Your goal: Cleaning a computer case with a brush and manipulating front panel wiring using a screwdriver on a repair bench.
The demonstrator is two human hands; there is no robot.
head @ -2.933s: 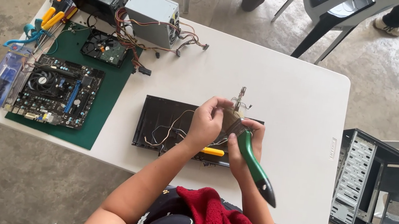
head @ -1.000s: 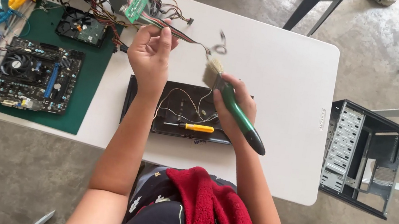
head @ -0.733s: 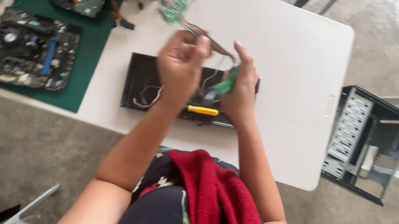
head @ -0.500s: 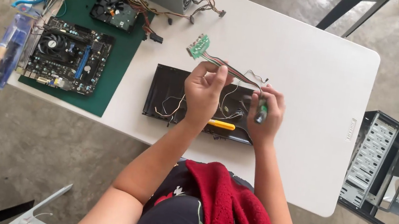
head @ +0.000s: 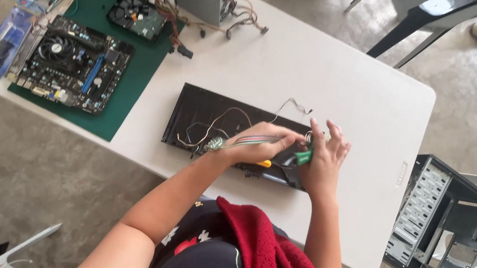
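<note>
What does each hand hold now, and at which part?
The left hand pinches a bundle of thin wires near its middle. The right hand grips a green-handled tool; which part it grips cannot be told.

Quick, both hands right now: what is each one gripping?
Left hand: closed on a bundle of thin coloured wires with a small green circuit board at its end.
Right hand: grip around a green-handled tool, fingers partly spread.

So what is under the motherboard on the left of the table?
A green mat lies under the motherboard, and it rests on the white table. The part of the mat below the board is covered, so anything there cannot be seen.
</note>
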